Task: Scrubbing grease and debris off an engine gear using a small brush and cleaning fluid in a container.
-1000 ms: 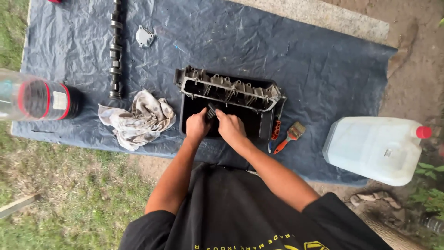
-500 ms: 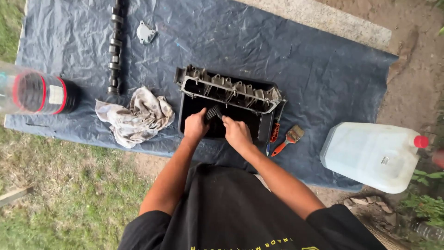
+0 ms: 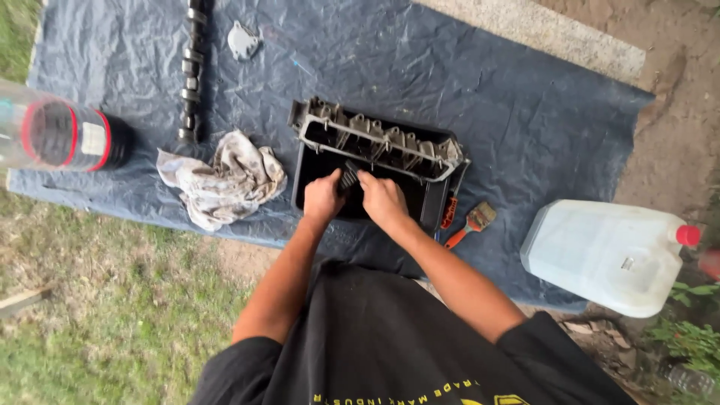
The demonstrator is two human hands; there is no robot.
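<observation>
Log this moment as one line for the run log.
left hand + right hand: holding small dark brush | over black tray | engine part in tray | rag left

Outdoor ground, flat daylight.
Dark blue tarp [image 3: 465, 82] spread over bare dirt [image 3: 675, 135]; patchy grass [image 3: 97, 300] at left and near edge; pale concrete strip [image 3: 540, 26] along the tarp's far side; green weeds [image 3: 690, 337] at right.

A crumpled dirty rag [image 3: 223, 178] is lying on the dark tarp [image 3: 465, 82], with a camshaft [image 3: 190, 71] and a small metal plate [image 3: 243, 40] beyond it. A paintbrush [image 3: 471, 223] is resting near a large translucent jug [image 3: 609, 255]. A clear bottle [image 3: 56, 135] is lying at the tarp's edge by the grass [image 3: 97, 315].
</observation>
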